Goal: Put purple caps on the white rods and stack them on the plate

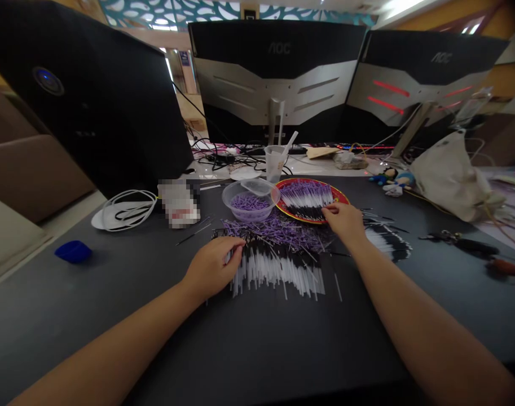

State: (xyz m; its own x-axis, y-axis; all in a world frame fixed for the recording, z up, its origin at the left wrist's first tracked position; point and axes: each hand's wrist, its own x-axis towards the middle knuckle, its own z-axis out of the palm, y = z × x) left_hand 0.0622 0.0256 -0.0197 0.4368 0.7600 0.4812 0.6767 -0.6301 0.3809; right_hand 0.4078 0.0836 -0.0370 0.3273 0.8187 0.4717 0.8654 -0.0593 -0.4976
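Observation:
My left hand point(215, 264) has thumb and fingers pinched together at the left edge of a pile of thin black-and-clear sticks point(278, 273); whatever is between the fingertips is too small to make out. My right hand point(346, 223) is pinched at the lower right rim of a red plate point(344, 197). Its fingertips touch the black ends of a row of assembled sticks point(308, 197) with purple tops and clear middles. Between the hands lies a heap of small purple pieces point(295, 232). More of them fill a clear round tub point(229, 203) behind the heap.
To the right of the plate lie more black-and-clear sticks point(386, 242). A plastic cup point(274, 163) with a straw stands behind the tub. Monitors point(278, 67) and a black computer case point(96, 101) line the back. A blue cap point(73, 251) and keys point(472, 245) lie at the sides.

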